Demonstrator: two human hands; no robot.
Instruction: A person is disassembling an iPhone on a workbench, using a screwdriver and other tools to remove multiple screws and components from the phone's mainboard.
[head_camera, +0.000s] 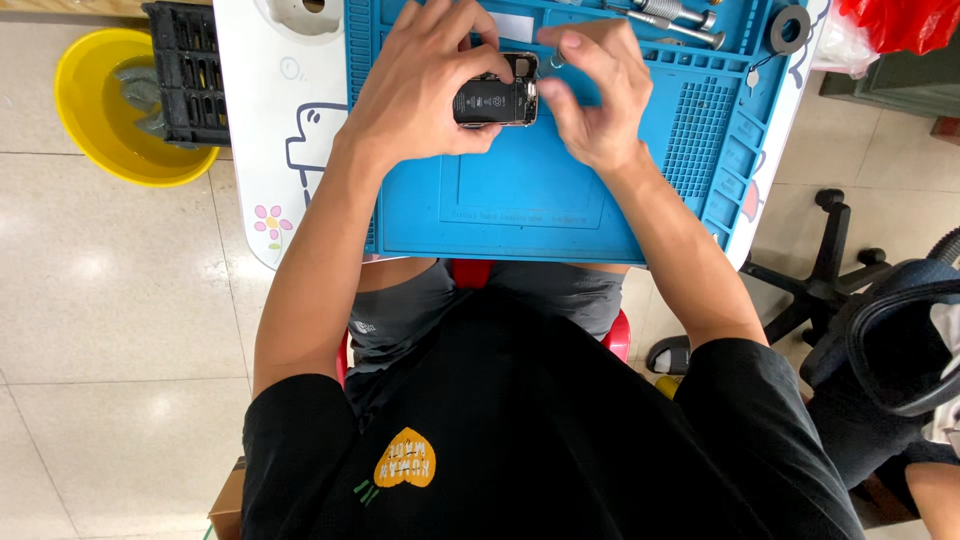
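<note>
Blue mat, opened phone being worked on over the desk

Left hand (420, 85) is grasping the opened phone (497, 92) above the blue mat (530, 205), long axis running left-right; right hand (590, 90) is pinching at its right end, pinched item too small to tell

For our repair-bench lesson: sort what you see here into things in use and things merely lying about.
In use: opened phone, left hand, right hand, blue work mat.

Lying about: yellow basin, black crate, metal tools, black ring, red bag, office chair.
</note>
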